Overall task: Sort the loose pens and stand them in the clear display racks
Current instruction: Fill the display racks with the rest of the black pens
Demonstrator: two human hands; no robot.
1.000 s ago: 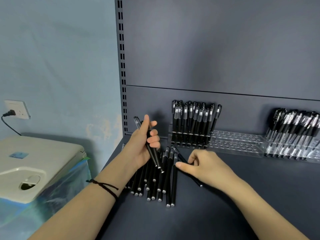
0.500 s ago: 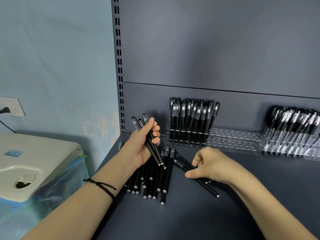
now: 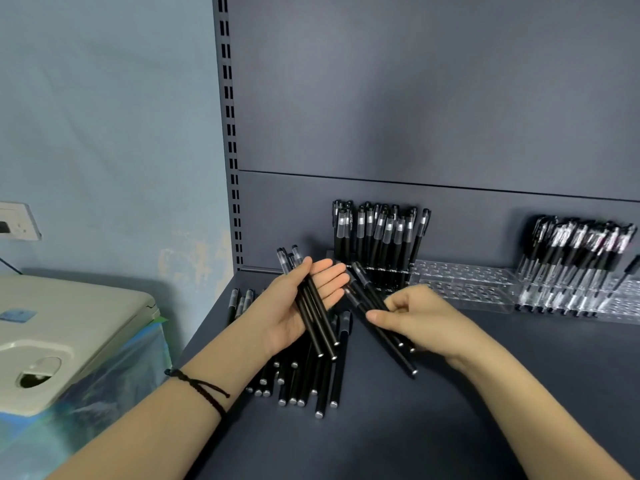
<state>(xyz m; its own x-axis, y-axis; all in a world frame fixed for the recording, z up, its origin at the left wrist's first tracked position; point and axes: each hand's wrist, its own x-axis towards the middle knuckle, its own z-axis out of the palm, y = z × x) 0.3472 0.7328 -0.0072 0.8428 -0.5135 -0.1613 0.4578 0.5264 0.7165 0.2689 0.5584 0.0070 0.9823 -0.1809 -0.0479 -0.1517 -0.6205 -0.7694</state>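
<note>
left hand [image 3: 294, 306]: palm up above the loose pile, fingers [image 3: 330, 277] straight and spread, released, cradling the palm bundle
palm bundle [image 3: 317, 317]: about three black pens lying across the left palm, caps toward the back panel
right hand [image 3: 419, 318]: fingers [image 3: 398, 303] curled, grasping the tilted bundle between thumb and fingertips
tilted bundle [image 3: 362, 285]: two or three black pens, caps up-left near the left fingertips, ends low-right above the counter [image 3: 450, 417]
loose pile [image 3: 311, 386]: black pens lying on the counter under the left hand
left rack [image 3: 460, 285]: clear, against the back panel, pens standing in its left part
right rack [image 3: 620, 299]: clear, crowded with leaning pens
bracelet [image 3: 199, 388]: black cord on the left wrist
beige machine [image 3: 69, 323]: left of the counter
</note>
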